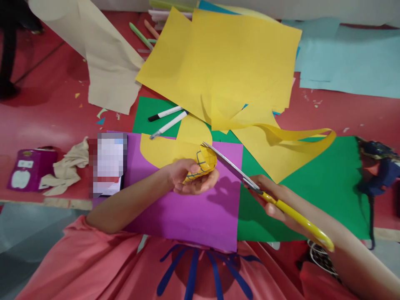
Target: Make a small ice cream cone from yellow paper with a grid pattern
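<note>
the left hand grips a curled piece of yellow paper marked with dark lines, above the purple sheet; the right hand is closed on the yellow-handled scissors, blade tips touching the paper's edge; two markers lie on the green sheet beyond.

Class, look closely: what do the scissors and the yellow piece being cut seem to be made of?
Scissors, in the right hand: blades look like bare metal with a grey sheen; handles look like glossy yellow plastic. Yellow piece, in the left hand: likely thin matte paper, since it curls and bears pen lines.
</note>
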A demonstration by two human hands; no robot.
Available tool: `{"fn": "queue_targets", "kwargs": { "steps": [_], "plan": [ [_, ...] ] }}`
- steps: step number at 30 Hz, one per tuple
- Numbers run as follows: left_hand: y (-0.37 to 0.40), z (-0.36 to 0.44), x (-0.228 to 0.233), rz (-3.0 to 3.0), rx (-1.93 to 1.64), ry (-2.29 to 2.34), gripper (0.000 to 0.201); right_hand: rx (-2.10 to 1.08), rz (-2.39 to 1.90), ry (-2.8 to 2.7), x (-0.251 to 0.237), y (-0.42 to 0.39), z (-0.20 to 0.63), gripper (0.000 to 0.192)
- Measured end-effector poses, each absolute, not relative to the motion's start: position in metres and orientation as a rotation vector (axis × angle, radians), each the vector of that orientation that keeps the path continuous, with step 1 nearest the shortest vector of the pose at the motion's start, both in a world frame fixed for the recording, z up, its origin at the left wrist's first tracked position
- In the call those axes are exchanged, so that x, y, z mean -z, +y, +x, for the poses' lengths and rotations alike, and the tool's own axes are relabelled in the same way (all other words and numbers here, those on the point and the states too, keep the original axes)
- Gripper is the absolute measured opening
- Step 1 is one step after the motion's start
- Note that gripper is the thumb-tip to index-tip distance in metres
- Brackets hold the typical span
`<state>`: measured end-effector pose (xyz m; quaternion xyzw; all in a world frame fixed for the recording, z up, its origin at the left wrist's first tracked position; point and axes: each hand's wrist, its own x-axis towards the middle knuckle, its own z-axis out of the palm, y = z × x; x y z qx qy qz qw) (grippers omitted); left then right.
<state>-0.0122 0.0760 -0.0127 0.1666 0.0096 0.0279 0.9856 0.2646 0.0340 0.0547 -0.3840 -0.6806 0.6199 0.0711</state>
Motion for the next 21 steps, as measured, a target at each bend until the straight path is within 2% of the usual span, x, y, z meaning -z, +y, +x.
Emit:
{"fn": "queue_targets", "kwargs": {
  "steps": [3,11,14,18,21],
  "plan": [
    [0.077,-0.013,0.012,0.348,-0.042,0.038,0.036,-1.986,-1.201,-2.028,-0.054,0.034,0.266,0.051],
    [0.077,-0.010,0.007,0.400,-0.030,0.110,0.046,-2.010,-1.232,-2.024,-0.053,0.032,0.269,0.057],
    [0.077,-0.010,0.007,0.415,-0.076,0.161,0.049,-1.955,-1.252,-2.063,-0.049,0.031,0.271,0.057],
    [0.076,-0.010,0.009,0.417,-0.175,0.099,0.042,-1.837,-1.361,-2.094,-0.046,0.029,0.274,0.052],
    [0.075,-0.007,0.007,0.473,-0.282,0.180,0.040,-1.631,-1.497,-2.123,-0.047,0.031,0.277,0.047]
  ]
}}
